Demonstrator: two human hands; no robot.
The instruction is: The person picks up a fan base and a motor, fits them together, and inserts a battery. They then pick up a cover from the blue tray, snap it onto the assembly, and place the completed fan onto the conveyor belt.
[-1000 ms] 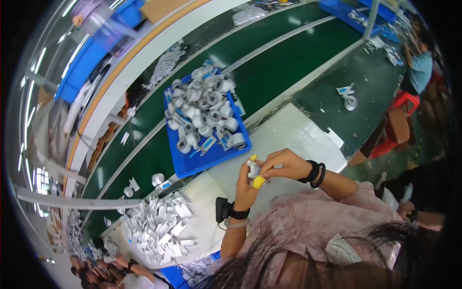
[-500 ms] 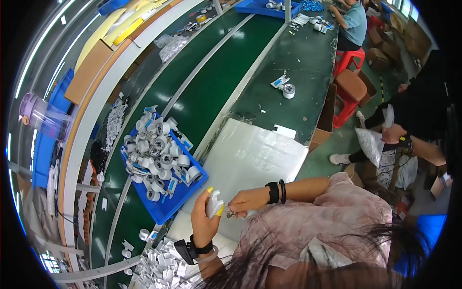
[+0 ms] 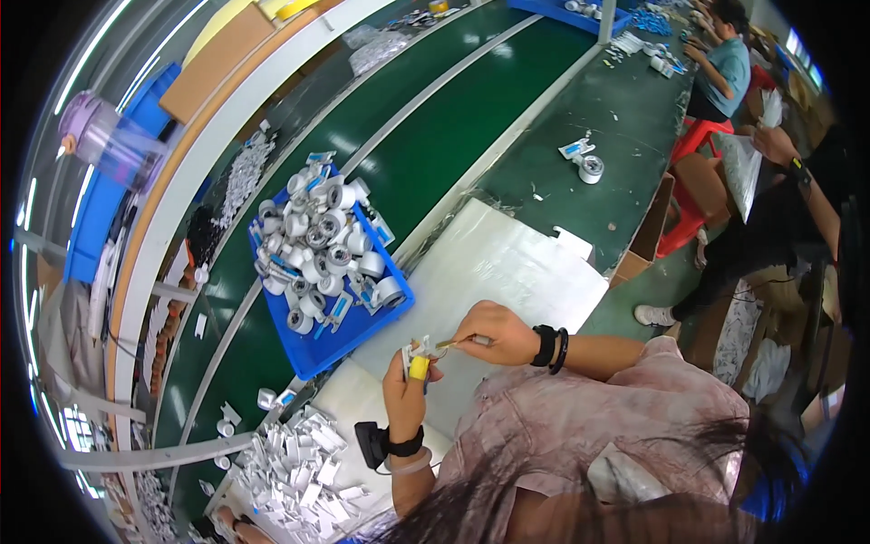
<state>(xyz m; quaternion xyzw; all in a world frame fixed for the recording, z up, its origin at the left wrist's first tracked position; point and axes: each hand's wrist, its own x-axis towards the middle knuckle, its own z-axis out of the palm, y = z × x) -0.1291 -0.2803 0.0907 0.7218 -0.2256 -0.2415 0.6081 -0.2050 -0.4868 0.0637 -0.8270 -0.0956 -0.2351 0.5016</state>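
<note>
L to R, clock dirs. taken from the white part, 12 = top of view. White part (image 3: 408,356): small, pale, irregular outline, raised above the worktop approx. at the near edge of the white sheet; finer detail too small to tell, & partly hidden by a yellow finger cover (image 3: 419,367). L hand (image 3: 405,399), at 6 o'clock, narrow, pinching the part betw. thumb & fingers. Thin piece (image 3: 446,344), at 3, metallic-looking, its tip just beside the part; contact can't be told. R hand (image 3: 494,333), betw. 2 & 3, fingers drawn in around the thin piece.

Surroundings, L to R: clear bottle w/ purple lid (image 3: 109,145) at 10; grey rail (image 3: 163,453) at 8, crossing in front of the belt; heap of white pieces (image 3: 299,471) betw. 7 & 8; blue tray (image 3: 337,346) betw. 10 & 11, piled w/ round white units, some w/ blue strips; green belt (image 3: 453,118) at 12; white sheet (image 3: 507,258) betw. 1 & 2; single round unit (image 3: 591,169), same dir., farther off; seated co-worker (image 3: 725,72), farther yet; plastic bag (image 3: 743,172) at 2, in another person's hand.
</note>
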